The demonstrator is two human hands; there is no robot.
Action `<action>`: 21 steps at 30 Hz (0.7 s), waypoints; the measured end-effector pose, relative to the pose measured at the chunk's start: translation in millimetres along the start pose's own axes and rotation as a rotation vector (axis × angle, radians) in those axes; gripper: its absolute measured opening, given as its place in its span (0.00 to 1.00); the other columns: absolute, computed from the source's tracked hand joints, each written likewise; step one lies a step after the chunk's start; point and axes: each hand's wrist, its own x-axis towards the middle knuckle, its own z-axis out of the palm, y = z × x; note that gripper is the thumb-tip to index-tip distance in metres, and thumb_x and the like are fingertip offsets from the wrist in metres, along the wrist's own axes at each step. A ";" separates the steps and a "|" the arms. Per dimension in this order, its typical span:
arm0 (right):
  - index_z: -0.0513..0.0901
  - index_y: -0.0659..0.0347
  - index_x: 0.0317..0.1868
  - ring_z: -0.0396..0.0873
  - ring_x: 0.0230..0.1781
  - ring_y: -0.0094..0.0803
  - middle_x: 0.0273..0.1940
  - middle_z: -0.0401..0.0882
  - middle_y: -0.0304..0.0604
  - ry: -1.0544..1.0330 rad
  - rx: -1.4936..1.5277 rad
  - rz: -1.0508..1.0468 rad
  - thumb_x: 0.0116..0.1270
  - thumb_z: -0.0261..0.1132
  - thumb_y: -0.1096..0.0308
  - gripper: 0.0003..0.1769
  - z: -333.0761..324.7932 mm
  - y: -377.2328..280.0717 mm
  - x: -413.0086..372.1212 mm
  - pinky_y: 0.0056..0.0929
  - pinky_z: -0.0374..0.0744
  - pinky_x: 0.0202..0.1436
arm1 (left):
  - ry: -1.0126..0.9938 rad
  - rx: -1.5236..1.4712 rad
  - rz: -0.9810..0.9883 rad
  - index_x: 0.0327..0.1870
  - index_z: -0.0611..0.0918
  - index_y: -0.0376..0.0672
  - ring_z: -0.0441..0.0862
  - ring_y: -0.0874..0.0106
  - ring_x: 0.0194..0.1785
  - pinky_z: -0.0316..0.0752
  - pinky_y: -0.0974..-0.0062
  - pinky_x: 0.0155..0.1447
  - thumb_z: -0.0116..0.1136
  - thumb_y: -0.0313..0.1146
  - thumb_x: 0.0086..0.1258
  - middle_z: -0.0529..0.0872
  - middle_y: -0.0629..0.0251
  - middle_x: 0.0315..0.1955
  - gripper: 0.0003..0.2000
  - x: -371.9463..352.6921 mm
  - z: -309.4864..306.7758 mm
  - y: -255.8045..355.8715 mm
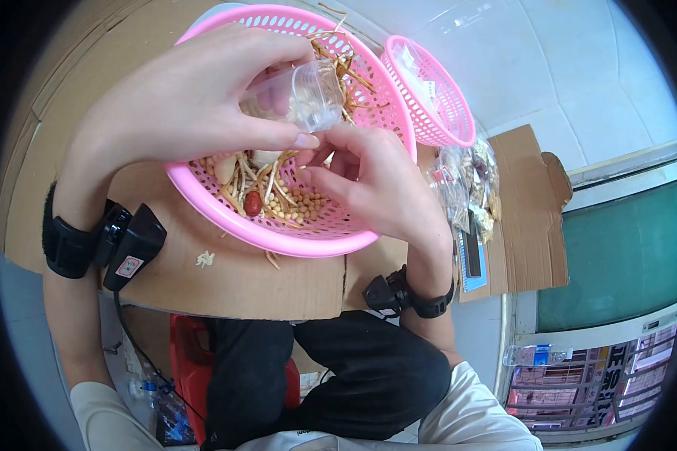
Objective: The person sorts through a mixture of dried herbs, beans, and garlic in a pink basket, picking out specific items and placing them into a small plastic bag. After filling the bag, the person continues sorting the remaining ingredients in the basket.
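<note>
My left hand (203, 94) grips a clear plastic bag (308, 98) with pale contents, above a large pink basket (267, 239). Just below the bag, my right hand (368, 173) has its fingers curled together over the basket; what they pinch, if anything, is hidden. Inside the basket lie yellow soybeans (297, 207), a red date (253, 203) and thin pale roots (241, 173). More brownish strands (346, 71) hang over the far rim. Both hands cover part of the contents.
A smaller pink basket (466, 134) holding clear plastic wrapping stands at the back right. Several filled plastic bags (478, 180) lie on the cardboard (530, 225) to the right. One pale scrap (204, 259) rests on the cardboard-covered table (278, 289) near its front edge.
</note>
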 end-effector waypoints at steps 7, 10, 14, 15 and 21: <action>0.89 0.67 0.41 0.86 0.28 0.36 0.30 0.89 0.50 0.037 -0.010 -0.015 0.63 0.73 0.72 0.09 0.1 0.4 -0.9 0.36 0.82 0.36 | 0.074 0.027 0.047 0.62 0.81 0.40 0.81 0.67 0.55 0.75 0.67 0.63 0.76 0.32 0.61 0.85 0.60 0.51 0.27 -2.0 3.8 -5.1; 0.89 0.67 0.41 0.86 0.27 0.33 0.29 0.89 0.48 0.073 -0.016 -0.021 0.63 0.72 0.72 0.08 0.2 1.9 -1.4 0.34 0.81 0.34 | 0.035 0.011 0.023 0.63 0.80 0.40 0.81 0.67 0.55 0.75 0.67 0.64 0.76 0.32 0.60 0.85 0.60 0.52 0.28 -1.2 1.7 -4.8; 0.88 0.67 0.40 0.84 0.24 0.26 0.26 0.87 0.43 0.130 0.054 -0.009 0.63 0.72 0.72 0.07 1.8 4.4 -0.1 0.28 0.78 0.30 | 0.015 0.038 -0.005 0.63 0.80 0.40 0.81 0.66 0.56 0.75 0.67 0.65 0.76 0.32 0.61 0.85 0.60 0.52 0.27 -1.4 0.1 -2.7; 0.88 0.67 0.40 0.84 0.24 0.26 0.26 0.87 0.43 0.130 0.054 -0.008 0.63 0.72 0.72 0.07 1.5 4.8 -0.6 0.28 0.78 0.30 | 0.011 0.014 -0.005 0.62 0.80 0.40 0.82 0.66 0.57 0.75 0.66 0.66 0.75 0.32 0.61 0.85 0.59 0.52 0.27 -1.2 0.4 -2.2; 0.86 0.65 0.38 0.80 0.19 0.22 0.20 0.83 0.40 0.203 0.137 -0.009 0.64 0.72 0.71 0.07 3.3 9.1 -1.1 0.27 0.73 0.25 | 0.058 0.011 0.041 0.64 0.80 0.38 0.82 0.65 0.60 0.75 0.66 0.69 0.76 0.32 0.61 0.85 0.58 0.55 0.29 -2.9 3.7 -8.2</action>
